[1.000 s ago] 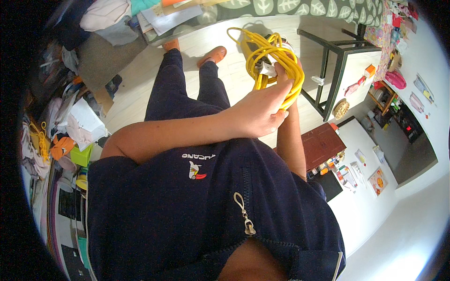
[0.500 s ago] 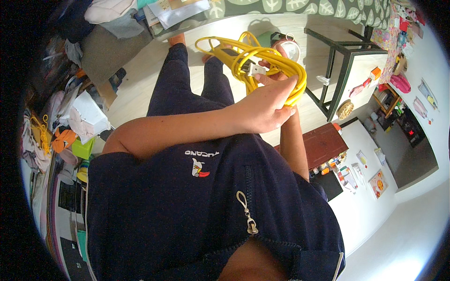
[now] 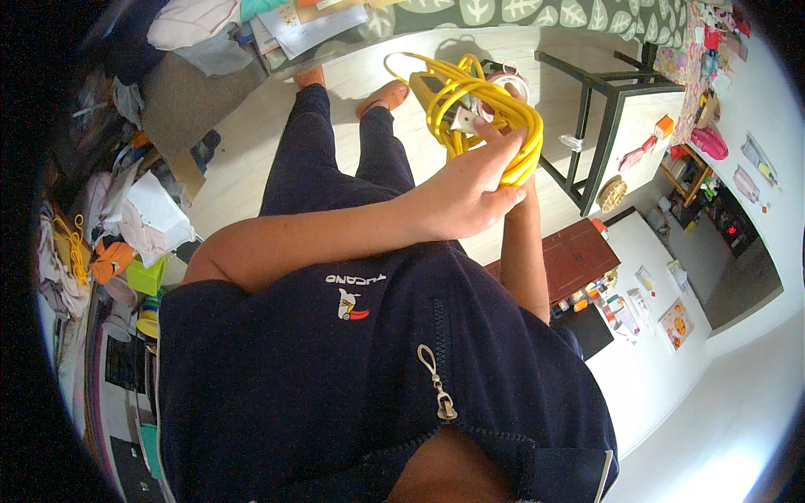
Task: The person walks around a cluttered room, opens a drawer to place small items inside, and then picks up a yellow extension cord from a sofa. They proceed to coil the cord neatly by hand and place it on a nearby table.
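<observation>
Navy fabric closest: a zip-front top (image 3: 352,394) fills the lower view, metal zipper pull (image 3: 446,408) lying on the chest.

Left hand (image 3: 468,194) next, reaching across the body. Its fingers are curled and pressed round the near side of a bundled yellow cord (image 3: 521,121), held up in front of the body, above the floor. Right forearm (image 3: 527,260) rises to the same bundle; right hand mostly hidden behind the loops, so cannot tell whether its fingers grip or lie spread.

White connector (image 3: 464,120) sits amid the loops, just beyond the left hand's fingertips.

Progress, as judged: largely gathered. Most of the visible cord lies in stacked turns; one wider loop strays out to the left, outside the bundle. No tie can be made out round it; the hands seem to be what keeps it together.

Beyond, lower down: trousered legs (image 3: 295,159), an orange-brown shoe (image 3: 386,99), pale floor (image 3: 243,163). Behind the coil, a round white-rimmed container (image 3: 520,86), partly covered.

Right side: black-legged table, white tabletop (image 3: 641,142) carrying an orange box (image 3: 664,127) and a round tan disc (image 3: 612,194).

Far edges: heaped clutter at left with a lime-green box (image 3: 147,275); leaf-patterned cloth (image 3: 520,10) along the top.
</observation>
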`<state>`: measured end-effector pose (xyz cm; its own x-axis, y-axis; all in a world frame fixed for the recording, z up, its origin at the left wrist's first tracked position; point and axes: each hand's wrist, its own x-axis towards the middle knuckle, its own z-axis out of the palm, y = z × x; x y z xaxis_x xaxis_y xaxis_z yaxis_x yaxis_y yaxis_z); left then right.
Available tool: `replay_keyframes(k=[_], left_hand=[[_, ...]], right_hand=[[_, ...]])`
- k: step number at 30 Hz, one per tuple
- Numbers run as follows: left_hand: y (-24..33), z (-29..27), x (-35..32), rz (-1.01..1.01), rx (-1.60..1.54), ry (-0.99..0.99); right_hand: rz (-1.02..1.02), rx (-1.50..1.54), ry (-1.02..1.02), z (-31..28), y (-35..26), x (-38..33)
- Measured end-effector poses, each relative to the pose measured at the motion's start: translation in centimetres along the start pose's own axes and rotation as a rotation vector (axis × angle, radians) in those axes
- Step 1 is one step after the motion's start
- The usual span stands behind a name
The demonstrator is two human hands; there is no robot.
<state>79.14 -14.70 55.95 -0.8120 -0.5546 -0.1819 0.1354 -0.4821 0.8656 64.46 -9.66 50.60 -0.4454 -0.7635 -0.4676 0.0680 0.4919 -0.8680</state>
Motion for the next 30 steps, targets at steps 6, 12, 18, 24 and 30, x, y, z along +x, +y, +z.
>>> replay_keyframes(k=[6,12,18,24,30], left_hand=[[-0.6,0.0,-0.5,0.017,0.020,-0.071],[-0.4,-1.2,-1.1,-0.003,0.044,-0.055],[-0.2,-1.8,-1.7,-0.073,0.049,-0.085],[0.2,-2.0,-2.2,-0.085,0.092,-0.141],[0.3,-1.4,-2.2,-0.083,0.100,-0.147]], right_hand=[[-0.034,-0.354,0.092,0.8,2.0,-0.8],[-0.119,-0.395,-0.098,1.1,2.6,-1.2],[0.003,-0.118,-0.027,1.8,1.8,-2.7],[-0.175,-0.372,0.170,2.8,2.7,-3.8],[-0.207,-0.351,0.364,3.0,3.6,-4.6]])
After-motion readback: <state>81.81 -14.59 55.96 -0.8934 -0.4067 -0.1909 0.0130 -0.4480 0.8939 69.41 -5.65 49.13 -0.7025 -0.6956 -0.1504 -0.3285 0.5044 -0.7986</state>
